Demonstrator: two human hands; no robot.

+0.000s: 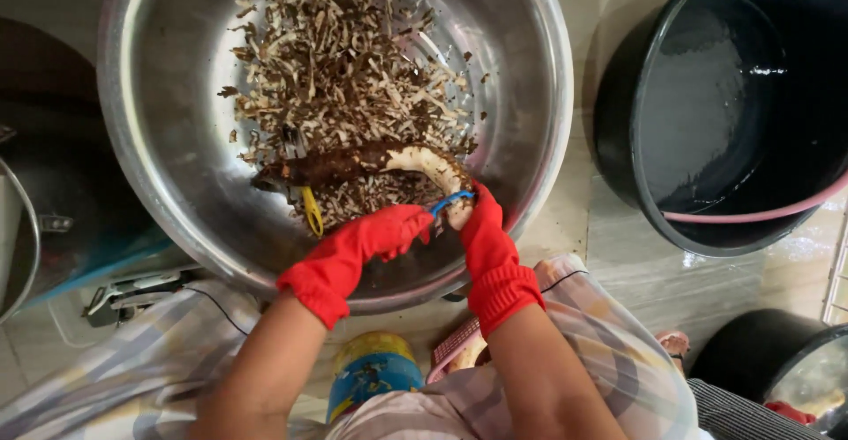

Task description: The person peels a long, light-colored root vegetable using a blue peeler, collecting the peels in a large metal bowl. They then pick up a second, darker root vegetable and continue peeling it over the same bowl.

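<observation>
Over a big steel basin (168,140) full of peelings (344,78), the left hand (371,241) holds a blue peeler (450,201) and the right hand (484,237) grips a brown root (353,164).

Pale tiled floor (618,254), glossy and damp-looking, with soft daylight reflecting off it. At upper right, a large black tub (733,104) holding dark water, a pink hose (751,213) curving along its near rim. At lower right, a second dark basin (777,369), partly cut off. At far left, the edge of a metal pot (22,246) beside a blue sheet (97,268). No walls or windows in sight.
</observation>
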